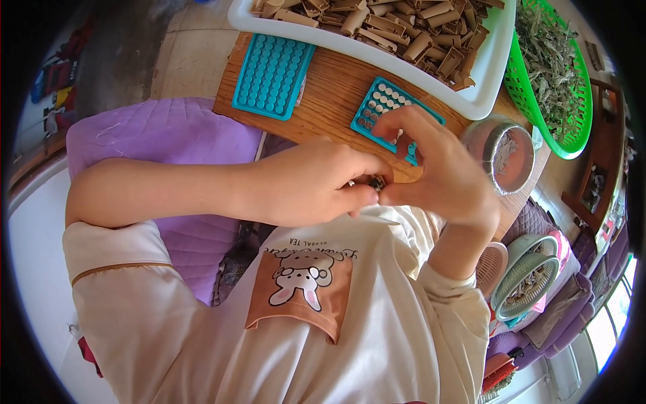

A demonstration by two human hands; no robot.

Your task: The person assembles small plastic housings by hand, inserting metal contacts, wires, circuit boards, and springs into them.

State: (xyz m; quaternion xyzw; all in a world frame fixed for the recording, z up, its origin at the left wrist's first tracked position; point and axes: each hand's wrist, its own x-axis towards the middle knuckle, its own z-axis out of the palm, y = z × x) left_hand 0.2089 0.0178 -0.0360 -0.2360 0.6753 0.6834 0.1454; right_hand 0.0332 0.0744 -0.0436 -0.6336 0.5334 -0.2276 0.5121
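Note:
In front of my body my left hand (323,183) is closed, its thumb and fingers pinching a small dark, speckled thing (377,182), mostly hidden by the fingers. Close against it comes the thumb of my right hand (444,165). The right hand's other fingers are curved and apart from the thumb, over the near edge of a small teal tray (354,124). White and dark round pieces (382,102) sit in rows in that tray, partly covered by the hand. Farther left lies a larger teal tray (289,101) with rows of round cups.
A white tub (490,74) full of brown half-tube pieces (417,46) stands at the back of the wooden table (330,84). To its right are a green basket (521,84) of dried grey-green stuff and a round clear container (521,168). A purple padded seat (161,135) is at left.

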